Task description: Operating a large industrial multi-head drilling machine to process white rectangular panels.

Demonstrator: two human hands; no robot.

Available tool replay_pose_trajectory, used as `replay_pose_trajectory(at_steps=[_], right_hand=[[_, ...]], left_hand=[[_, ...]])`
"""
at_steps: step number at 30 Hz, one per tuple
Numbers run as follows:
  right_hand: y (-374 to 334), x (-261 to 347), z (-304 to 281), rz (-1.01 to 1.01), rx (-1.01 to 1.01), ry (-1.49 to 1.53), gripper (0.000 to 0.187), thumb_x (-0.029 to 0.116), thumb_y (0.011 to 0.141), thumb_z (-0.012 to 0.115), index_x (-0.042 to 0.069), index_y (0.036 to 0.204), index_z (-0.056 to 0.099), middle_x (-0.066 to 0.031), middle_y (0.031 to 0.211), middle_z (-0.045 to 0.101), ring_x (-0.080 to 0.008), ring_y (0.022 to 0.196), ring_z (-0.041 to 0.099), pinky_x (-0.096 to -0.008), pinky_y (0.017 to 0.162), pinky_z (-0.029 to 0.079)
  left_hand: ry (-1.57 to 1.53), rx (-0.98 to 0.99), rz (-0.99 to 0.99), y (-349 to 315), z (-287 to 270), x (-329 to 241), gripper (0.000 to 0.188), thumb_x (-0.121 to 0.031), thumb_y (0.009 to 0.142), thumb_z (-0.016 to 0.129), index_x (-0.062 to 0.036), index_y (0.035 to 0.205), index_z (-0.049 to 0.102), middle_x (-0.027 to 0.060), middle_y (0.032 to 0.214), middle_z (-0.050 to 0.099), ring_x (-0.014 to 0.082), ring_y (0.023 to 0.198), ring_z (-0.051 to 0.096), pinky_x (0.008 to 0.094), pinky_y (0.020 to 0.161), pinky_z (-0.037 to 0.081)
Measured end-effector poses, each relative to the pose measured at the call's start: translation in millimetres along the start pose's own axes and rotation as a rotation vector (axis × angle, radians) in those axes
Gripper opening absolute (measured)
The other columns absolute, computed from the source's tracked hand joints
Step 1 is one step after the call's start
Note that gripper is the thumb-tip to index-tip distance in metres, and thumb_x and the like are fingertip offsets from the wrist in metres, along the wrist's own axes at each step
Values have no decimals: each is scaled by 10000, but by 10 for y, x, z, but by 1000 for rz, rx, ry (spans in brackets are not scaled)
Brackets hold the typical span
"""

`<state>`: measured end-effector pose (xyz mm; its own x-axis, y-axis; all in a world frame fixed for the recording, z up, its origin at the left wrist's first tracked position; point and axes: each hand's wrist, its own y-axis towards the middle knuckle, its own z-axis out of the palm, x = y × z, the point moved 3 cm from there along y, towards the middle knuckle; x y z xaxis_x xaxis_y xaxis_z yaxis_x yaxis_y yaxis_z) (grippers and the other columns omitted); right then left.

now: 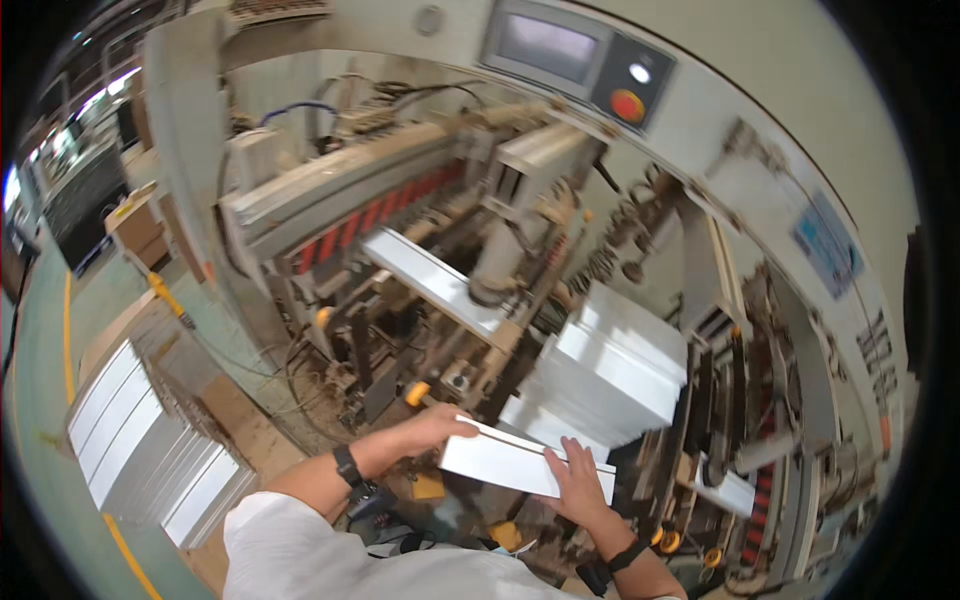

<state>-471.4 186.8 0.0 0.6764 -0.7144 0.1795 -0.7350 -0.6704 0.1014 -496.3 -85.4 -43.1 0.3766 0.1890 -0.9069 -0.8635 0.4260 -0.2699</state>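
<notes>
A white rectangular panel (505,467) with a dark groove along its far long edge is held in front of my body. My left hand (432,430) grips its left end, the thumb over the top. Near the right end, my right hand (580,484) holds the same panel, its fingers lying across the upper face. Just beyond the panel stands a stack of white panels (622,355), with lower ones partly hidden behind the held panel. Another white panel (430,278) lies in the machine, under a vertical cylinder (500,255).
To the left, grooved white panels (120,430) are piled on brown cardboard. The machine's red-striped beam (380,215) runs along the far left. A control panel with a red button (627,106) hangs above. At the right, a smaller white piece (728,490) sits under a clamp.
</notes>
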Motion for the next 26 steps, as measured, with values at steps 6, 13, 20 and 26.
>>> replay_pose_trajectory(at_steps=[6, 13, 20, 26], right_hand=[[1489, 887, -114, -268, -127, 125, 642, 301, 686, 709, 154, 1256, 454, -215, 1193, 410, -393, 1052, 421, -425, 894, 371], [3107, 767, 537, -106, -319, -130, 563, 317, 754, 652, 189, 1259, 440, -284, 1133, 421, -449, 1008, 410, -469, 889, 355], [3899, 311, 684, 106, -222, -122, 604, 374, 789, 599, 256, 1327, 351, -226, 1220, 358, -415, 1089, 354, -481, 943, 286], [4138, 722, 514, 288, 60, -74, 743, 518, 731, 595, 238, 1356, 308, -165, 1224, 382, -344, 1194, 306, -511, 1014, 155]], left_hand=[[-648, -345, 382, -700, -1127, -499, 594, -552, 873, 389, 0, 1036, 535, 111, 902, 608, 213, 830, 612, 330, 735, 510], [-1004, -635, 247, -971, -1594, 582, 315, -311, 878, 512, -20, 1000, 517, 119, 965, 599, 251, 927, 586, 368, 810, 485], [-1159, -765, 211, -1320, -1728, 1315, 219, -269, 885, 494, -68, 893, 581, 79, 850, 627, 229, 831, 606, 345, 791, 488], [-1106, -627, 213, -902, -1839, 1158, 253, -249, 858, 530, -46, 1008, 552, 154, 947, 602, 283, 915, 583, 355, 822, 481]])
